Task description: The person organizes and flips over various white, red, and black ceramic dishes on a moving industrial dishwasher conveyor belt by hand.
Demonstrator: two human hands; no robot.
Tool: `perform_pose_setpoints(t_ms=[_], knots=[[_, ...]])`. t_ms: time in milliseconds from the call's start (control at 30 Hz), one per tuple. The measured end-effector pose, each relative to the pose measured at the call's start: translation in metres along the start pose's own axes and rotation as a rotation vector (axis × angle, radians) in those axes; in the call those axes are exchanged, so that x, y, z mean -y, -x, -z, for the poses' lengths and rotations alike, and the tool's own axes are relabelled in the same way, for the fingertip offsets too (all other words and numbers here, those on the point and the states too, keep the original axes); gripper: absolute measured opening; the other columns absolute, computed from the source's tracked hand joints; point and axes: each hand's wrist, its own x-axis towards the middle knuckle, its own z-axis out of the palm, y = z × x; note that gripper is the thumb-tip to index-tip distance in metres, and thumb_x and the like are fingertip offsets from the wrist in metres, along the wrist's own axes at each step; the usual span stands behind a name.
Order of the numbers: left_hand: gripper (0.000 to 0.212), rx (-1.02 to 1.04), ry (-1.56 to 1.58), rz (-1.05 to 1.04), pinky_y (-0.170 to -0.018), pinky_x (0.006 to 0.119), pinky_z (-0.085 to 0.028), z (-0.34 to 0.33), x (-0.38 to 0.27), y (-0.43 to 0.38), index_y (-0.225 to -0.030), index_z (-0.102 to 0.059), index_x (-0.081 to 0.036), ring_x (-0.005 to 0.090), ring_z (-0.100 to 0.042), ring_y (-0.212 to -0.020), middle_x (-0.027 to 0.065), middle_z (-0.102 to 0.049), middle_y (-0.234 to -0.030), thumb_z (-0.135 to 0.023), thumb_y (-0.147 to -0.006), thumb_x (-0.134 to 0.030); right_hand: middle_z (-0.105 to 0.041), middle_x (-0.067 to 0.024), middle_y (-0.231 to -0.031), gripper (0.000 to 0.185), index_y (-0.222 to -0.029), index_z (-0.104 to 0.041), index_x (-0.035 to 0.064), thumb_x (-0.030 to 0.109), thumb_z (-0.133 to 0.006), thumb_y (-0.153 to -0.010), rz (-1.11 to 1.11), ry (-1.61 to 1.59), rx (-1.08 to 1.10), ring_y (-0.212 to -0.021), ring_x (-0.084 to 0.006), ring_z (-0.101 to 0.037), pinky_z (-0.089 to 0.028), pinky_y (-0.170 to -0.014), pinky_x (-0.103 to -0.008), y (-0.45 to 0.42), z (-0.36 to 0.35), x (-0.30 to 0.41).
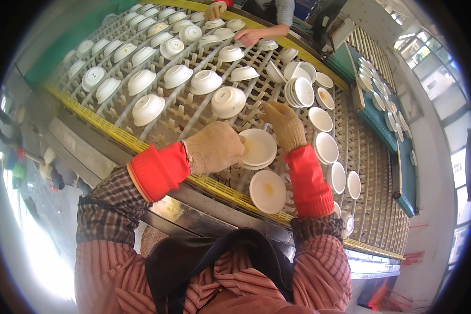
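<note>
My left hand (215,146), in a tan knit glove with a red cuff, grips the left rim of a small stack of shallow white dishes (260,146). Yellowish residue marks the top dish. My right hand (285,125), gloved alike, hovers just above and to the right of that stack, fingers pointing left and nothing seen in them. Nearer to me lies a single white dish (267,191) with a yellow stain. Past my right hand, a leaning stack of white dishes (303,92) rests on the conveyor. An overturned white bowl (228,102) sits beyond my left hand.
The pegged conveyor belt (184,114) carries rows of upside-down bowls toward a green curtain (51,64). Yellow edging (102,125) runs along it. Opposite, a co-worker's bare hand (248,37) and gloved hand (216,10) are among bowls. At right, a teal belt (380,121) holds more dishes.
</note>
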Motion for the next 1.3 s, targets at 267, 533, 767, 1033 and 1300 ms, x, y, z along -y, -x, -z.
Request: perform_pose_setpoints(t_ms=[267,533,767,1033,1300], knots=[[0.038,0.119,-0.123,0.027,-0.085,0.040,-0.052,-0.004,-0.009,-0.014,-0.102,-0.066,-0.007,0.0278,-0.068,-0.091,0.0089,-0.066,-0.100,-0.072,-0.081,-0.037,-0.071,-0.0243,-0.095,0.047,-0.113,-0.069,0.0017,0.042,-0.068,-0.089,-0.315,0.529,0.173,-0.091,-0.0404,-0.069,-0.054,-0.077,-0.0471,0.104,0.041,0.033],[0.027,-0.470,-0.156,0.040,-0.086,0.040,-0.055,0.002,0.060,0.007,-0.106,-0.069,-0.013,0.0286,-0.067,-0.098,0.0092,-0.069,-0.099,-0.069,-0.081,-0.024,-0.071,-0.0202,-0.089,0.040,-0.112,-0.067,0.0029,0.038,-0.059,-0.095,-0.791,0.219,0.121,-0.082,-0.0388,-0.070,-0.054,-0.074,-0.0460,0.098,0.056,0.073],[0.050,-0.288,-0.027,1.043,-0.087,0.044,-0.051,0.044,0.100,0.041,-0.113,-0.066,-0.007,0.0312,-0.065,-0.108,0.0146,-0.070,-0.100,-0.071,-0.077,-0.042,-0.072,-0.0202,-0.101,0.066,-0.139,-0.052,0.0032,0.009,-0.079,-0.078,0.121,0.458,-0.251,-0.086,-0.0362,-0.071,-0.056,-0.076,-0.0428,0.092,0.060,-0.007],[0.059,-0.233,-0.081,0.141,-0.083,0.044,-0.051,0.022,0.029,-0.002,-0.116,-0.066,-0.001,0.0356,-0.062,-0.107,0.0196,-0.066,-0.109,-0.070,-0.079,-0.047,-0.070,-0.0200,-0.115,0.055,-0.137,-0.054,0.0027,0.012,-0.074,-0.086,-0.033,0.398,-0.228,-0.102,-0.0343,-0.069,-0.056,-0.084,-0.0371,0.013,0.038,-0.007],[0.029,-0.144,-0.360,-0.113,-0.081,0.041,-0.052,-0.024,0.009,-0.010,-0.078,-0.073,-0.006,0.0293,-0.067,-0.082,0.0153,-0.069,-0.083,-0.068,-0.080,-0.035,-0.065,-0.0220,-0.120,0.062,-0.129,-0.056,-0.0026,0.039,-0.072,-0.086,-0.304,0.863,-0.049,-0.115,-0.0426,-0.060,-0.049,-0.099,-0.0486,0.095,0.071,-0.032]])
